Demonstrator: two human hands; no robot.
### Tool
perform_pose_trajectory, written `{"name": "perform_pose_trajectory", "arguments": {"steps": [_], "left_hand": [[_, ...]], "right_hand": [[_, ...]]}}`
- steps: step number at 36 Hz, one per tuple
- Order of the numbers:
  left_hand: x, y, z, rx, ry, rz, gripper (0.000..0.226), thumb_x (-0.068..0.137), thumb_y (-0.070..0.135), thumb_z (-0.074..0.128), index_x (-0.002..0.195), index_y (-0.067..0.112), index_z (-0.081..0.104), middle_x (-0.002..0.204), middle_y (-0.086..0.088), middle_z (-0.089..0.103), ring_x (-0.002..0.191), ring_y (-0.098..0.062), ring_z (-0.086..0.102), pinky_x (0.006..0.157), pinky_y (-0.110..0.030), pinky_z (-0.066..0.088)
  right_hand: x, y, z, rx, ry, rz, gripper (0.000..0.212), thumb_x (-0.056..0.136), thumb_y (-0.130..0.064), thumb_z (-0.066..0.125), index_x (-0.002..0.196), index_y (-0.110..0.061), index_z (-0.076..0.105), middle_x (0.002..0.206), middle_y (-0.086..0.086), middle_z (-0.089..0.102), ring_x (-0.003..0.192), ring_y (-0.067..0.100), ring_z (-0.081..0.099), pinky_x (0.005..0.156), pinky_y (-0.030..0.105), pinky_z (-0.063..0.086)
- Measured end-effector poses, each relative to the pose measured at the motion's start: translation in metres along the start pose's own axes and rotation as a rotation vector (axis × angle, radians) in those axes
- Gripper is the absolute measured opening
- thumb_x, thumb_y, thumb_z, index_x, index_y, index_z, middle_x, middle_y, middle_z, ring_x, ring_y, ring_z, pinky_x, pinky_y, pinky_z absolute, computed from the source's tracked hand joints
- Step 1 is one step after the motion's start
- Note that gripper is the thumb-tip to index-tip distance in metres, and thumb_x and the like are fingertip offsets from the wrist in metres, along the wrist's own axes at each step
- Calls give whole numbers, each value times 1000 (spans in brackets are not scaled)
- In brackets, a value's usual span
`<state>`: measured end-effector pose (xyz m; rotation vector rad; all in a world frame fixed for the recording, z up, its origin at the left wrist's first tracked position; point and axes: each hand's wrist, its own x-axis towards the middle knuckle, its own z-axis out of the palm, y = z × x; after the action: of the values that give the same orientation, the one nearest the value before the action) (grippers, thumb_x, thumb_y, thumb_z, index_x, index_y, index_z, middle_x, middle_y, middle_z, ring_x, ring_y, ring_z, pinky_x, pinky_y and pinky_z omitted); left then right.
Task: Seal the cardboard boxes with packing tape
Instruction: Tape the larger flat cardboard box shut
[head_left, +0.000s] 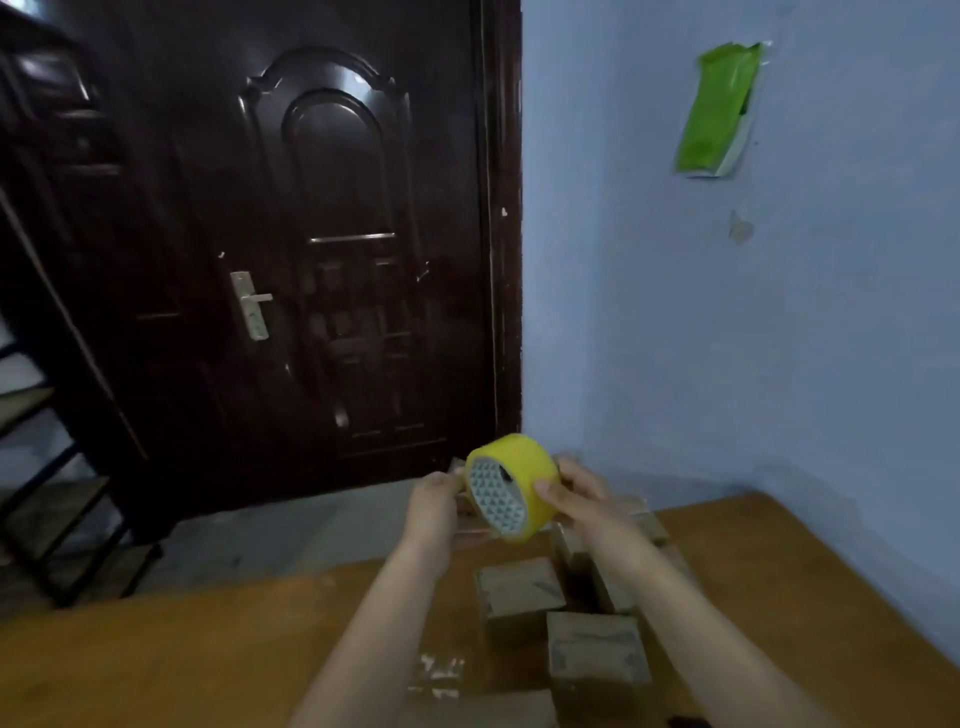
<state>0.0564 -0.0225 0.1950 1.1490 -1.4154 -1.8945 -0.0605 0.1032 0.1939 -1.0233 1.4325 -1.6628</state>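
A yellow roll of packing tape (524, 467) with a grey patterned core is held up above the far edge of the wooden table (208, 639). My right hand (582, 493) grips the roll from the right, thumb across its yellow band. My left hand (434, 499) is at the roll's left edge with fingers curled, seemingly pinching the tape end; the contact is blurred. Several small cardboard boxes lie below on the table, among them one (519, 587) in the middle and one (595, 647) nearer me. Other boxes are partly hidden behind my right forearm.
A dark brown door (332, 249) stands behind the table, a blue wall (727, 338) to the right with a green packet (719, 111) stuck on it. A black metal shelf rack (57, 499) is at the left. White scraps (436, 670) lie on the table near me.
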Motion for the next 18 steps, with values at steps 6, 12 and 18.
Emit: {"name": "perform_pose_trajectory", "arguments": {"steps": [6,12,18], "left_hand": [[-8,-41,-45,22,68,25,22,97,13,48,86,7,66,60,-2,69,56,-15,66,61,-27,49],[-23,-92,-65,169,252,152,36,94,13,56,58,10,60,58,-8,64,59,-25,65,47,-21,46],[-40,-134,-99,118,379,133,39,95,19,56,67,-8,61,65,-11,68,62,-26,64,65,-43,55]], "right_hand": [[-6,32,11,1,-93,11,36,57,-44,75,83,-20,70,77,-3,63,80,12,58,76,28,44],[-15,65,17,-61,-174,53,59,46,-66,81,90,-26,74,82,-3,68,83,17,62,76,31,48],[-41,64,-2,-425,-330,226,59,54,-70,73,88,-22,75,84,1,72,77,15,67,67,21,49]]}}
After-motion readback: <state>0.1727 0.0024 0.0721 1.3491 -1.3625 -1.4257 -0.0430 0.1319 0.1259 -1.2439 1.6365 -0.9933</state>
